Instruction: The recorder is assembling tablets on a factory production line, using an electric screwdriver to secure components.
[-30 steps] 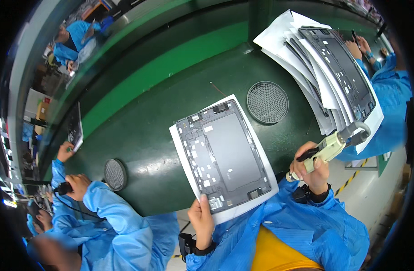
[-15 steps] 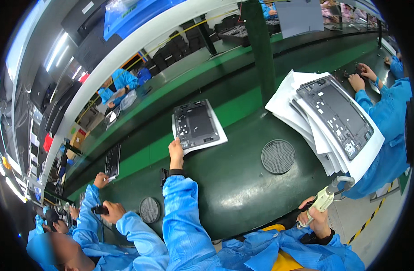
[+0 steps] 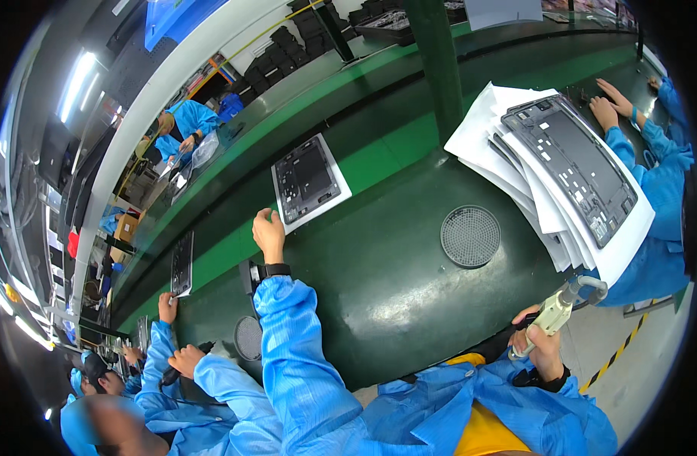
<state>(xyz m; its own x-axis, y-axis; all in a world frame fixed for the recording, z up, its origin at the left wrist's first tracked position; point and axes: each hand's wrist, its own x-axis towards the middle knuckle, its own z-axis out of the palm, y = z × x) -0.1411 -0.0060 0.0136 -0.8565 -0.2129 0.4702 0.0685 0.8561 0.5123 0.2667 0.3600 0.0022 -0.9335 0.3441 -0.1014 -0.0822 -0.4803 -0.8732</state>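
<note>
My left hand (image 3: 269, 237) is beside the near left corner of a dark tablet housing (image 3: 309, 179) that lies on a white sheet (image 3: 342, 194). Its fingers are loosely bent and slightly apart, at the edge of the housing; whether they touch it is hard to make out. At the lower right, my right hand (image 3: 544, 351) is wrapped round a pale air gun (image 3: 552, 313) with a bent grey pipe on its end. Beyond that gun rises a slanted stack of white sheets (image 3: 508, 178) with dark housings between them, the top housing (image 3: 573, 163) lying face up.
A round mesh pad (image 3: 470, 236) sits on the dark green bench (image 3: 394, 281); another pad (image 3: 248, 338) is by my left forearm. A green post (image 3: 437, 83) stands behind. Co-workers in blue sit left (image 3: 212, 372) and right (image 3: 652, 190). Another housing (image 3: 183, 262) lies farther left.
The housing on its sheet has shifted left along the bench, and my left hand has moved left from its corner. The whole view has tilted slightly. My right hand still grips the air gun.
</note>
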